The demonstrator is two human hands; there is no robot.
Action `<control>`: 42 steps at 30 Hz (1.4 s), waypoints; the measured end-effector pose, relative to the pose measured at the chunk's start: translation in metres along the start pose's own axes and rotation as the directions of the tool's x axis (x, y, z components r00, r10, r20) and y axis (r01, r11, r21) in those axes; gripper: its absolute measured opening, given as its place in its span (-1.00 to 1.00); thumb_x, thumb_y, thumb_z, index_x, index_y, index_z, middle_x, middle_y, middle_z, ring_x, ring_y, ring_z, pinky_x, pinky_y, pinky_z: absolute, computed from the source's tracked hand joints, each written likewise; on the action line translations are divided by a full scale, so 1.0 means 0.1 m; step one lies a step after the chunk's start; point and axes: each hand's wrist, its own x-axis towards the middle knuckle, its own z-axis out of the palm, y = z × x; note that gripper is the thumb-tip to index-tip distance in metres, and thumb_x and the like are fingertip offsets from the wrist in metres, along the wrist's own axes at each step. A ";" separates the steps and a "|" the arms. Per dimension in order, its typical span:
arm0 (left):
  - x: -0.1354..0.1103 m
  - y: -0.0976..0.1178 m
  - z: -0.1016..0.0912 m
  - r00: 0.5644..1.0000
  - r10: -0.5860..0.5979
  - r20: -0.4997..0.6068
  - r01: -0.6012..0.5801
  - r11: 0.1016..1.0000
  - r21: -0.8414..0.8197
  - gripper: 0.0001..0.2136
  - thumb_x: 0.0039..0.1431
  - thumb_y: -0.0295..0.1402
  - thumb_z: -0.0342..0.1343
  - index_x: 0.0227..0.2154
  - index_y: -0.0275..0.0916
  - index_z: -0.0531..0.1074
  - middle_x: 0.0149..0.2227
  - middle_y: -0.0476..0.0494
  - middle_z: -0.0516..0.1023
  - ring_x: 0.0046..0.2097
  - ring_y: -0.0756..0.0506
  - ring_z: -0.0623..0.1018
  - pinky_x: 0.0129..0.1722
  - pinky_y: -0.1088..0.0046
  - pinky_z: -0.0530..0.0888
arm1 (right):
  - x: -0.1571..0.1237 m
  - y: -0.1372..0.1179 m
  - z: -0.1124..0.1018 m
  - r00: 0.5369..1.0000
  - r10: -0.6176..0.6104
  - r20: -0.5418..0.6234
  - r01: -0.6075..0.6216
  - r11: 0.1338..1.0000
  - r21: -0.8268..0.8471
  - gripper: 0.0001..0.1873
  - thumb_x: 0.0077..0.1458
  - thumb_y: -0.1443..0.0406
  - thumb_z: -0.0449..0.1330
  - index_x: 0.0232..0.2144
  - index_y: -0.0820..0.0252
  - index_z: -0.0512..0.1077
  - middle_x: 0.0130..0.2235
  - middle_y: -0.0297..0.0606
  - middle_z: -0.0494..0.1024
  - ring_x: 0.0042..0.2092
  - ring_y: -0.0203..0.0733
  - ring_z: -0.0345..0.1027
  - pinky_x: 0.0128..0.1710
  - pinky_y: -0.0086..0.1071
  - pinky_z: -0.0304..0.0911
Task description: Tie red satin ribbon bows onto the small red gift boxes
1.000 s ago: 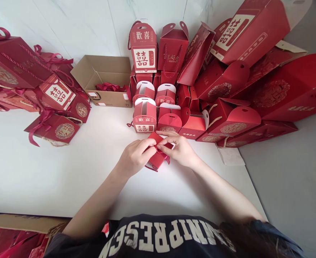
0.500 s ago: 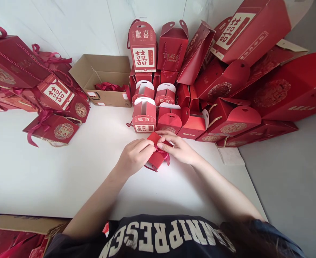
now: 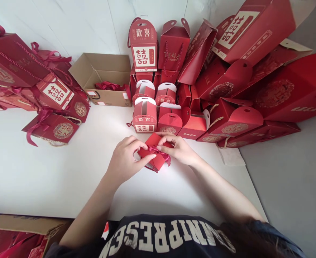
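Note:
A small red gift box (image 3: 156, 163) lies on the table in front of me, with a dark red ribbon (image 3: 153, 148) across its top, looped like a bow. My right hand (image 3: 177, 147) pinches the ribbon near its middle, thumb against the fingers, over the box's right side. At the left end of the ribbon is my left hand (image 3: 127, 157), its thumb and index finger spread apart around the box's left edge. Whether the left fingertips touch the ribbon I cannot make out. A twisted red cord (image 3: 152, 168) shows at the box's near edge.
Red gift boxes (image 3: 144, 115) stand close behind the work, with larger ones (image 3: 235, 118) piled at the right. An open cardboard box (image 3: 109, 98) holds red ribbons. Ribboned boxes (image 3: 53, 127) sit at the left. A carton (image 3: 26, 222) is at the lower left.
My left hand has let go of the ribbon and drawn back to the left, its thumb and index finger parting. More of the bow and box shows. The right hand has barely moved.

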 end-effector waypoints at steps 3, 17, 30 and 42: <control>-0.02 -0.02 0.03 0.994 -0.102 0.044 0.108 0.983 -0.152 -0.87 0.19 -0.23 0.17 -0.28 -0.16 0.49 -0.30 -0.03 0.44 -0.26 -0.04 0.46 -0.30 0.44 0.41 | 0.00 0.01 0.00 1.000 0.005 0.007 -0.005 1.000 -0.009 -0.89 0.11 0.23 0.30 -0.38 0.14 0.52 0.15 -0.12 0.44 0.29 -0.09 0.18 0.25 -0.18 0.05; 0.00 -0.04 0.05 0.997 -0.010 0.070 0.029 0.958 -0.286 -0.89 0.17 -0.49 0.08 -0.47 -0.22 0.35 -0.40 0.01 0.34 -0.34 0.02 0.37 -0.30 0.47 0.35 | -0.03 -0.04 -0.01 0.998 0.040 -0.043 -0.038 0.998 0.040 -0.84 0.11 0.27 0.22 -0.48 0.17 0.37 0.16 -0.15 0.43 0.14 -0.06 0.35 0.15 -0.14 0.13; -0.01 -0.11 0.00 0.998 0.012 0.057 -0.002 0.984 -0.179 -0.86 0.04 -0.58 0.06 -0.51 -0.22 0.28 -0.41 0.01 0.36 -0.35 -0.01 0.38 -0.31 0.43 0.35 | -0.06 -0.04 0.00 0.963 0.098 -0.250 -0.113 0.993 -0.046 -0.84 0.02 0.35 0.16 -0.55 0.14 0.27 0.04 -0.15 0.55 0.11 -0.02 0.40 0.04 -0.15 0.24; -0.01 -0.15 -0.07 0.936 0.300 0.185 -0.245 0.931 -0.271 -0.74 0.19 -0.50 0.06 -0.23 -0.05 0.61 -0.21 -0.11 0.44 -0.18 -0.08 0.45 -0.10 0.31 0.43 | -0.05 -0.11 -0.24 0.997 -0.063 -0.045 0.052 0.972 -0.229 -0.76 0.30 0.22 0.03 -0.15 0.06 0.48 0.10 -0.23 0.44 0.19 -0.12 0.27 0.21 -0.16 0.10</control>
